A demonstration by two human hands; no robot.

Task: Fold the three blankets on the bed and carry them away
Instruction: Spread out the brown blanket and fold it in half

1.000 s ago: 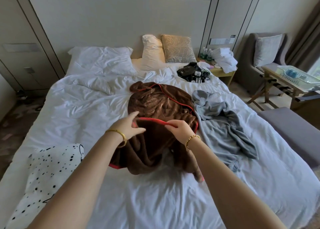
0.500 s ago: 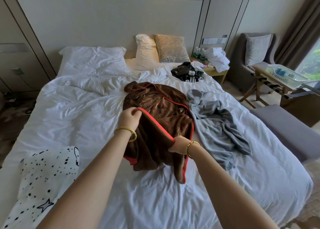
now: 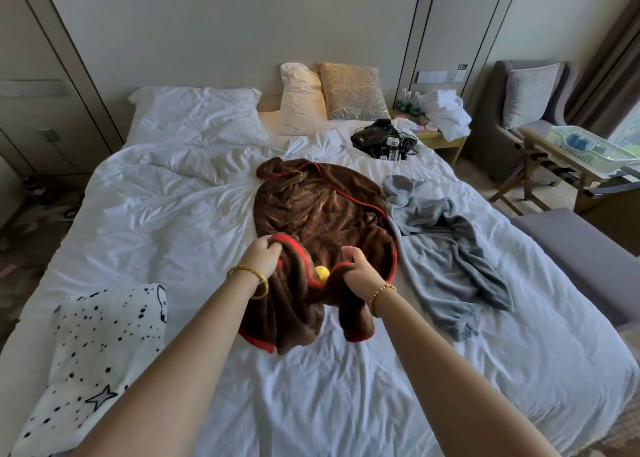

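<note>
While the white bed (image 3: pixel 194 214) fills nearly the whole view, its sheet rumpled from edge to edge, three blankets lie on it. Biggest in the middle is the brown blanket (image 3: pixel 311 210) with its red trim, heaped on the sheet and running toward the pillows, its near end lifted off the bed. Just beside it on the right, touching along its edge, the grey blanket (image 3: pixel 446 252) sprawls crumpled and flat. Down at the near left corner sits the white spotted blanket (image 3: pixel 100 345), well apart from both hands. Now the grip: the left hand (image 3: pixel 261 254) is clenched around the red-trimmed edge, fingers curled over the fabric, and the right hand (image 3: pixel 360 271) grasps the same edge a little nearer, knuckles up. Between the two fists the trim sags in a short loop, and brown folds hang below both wrists, ends dangling just above the sheet. A small yellow patch (image 3: pixel 322 272) shows in that loop.
</note>
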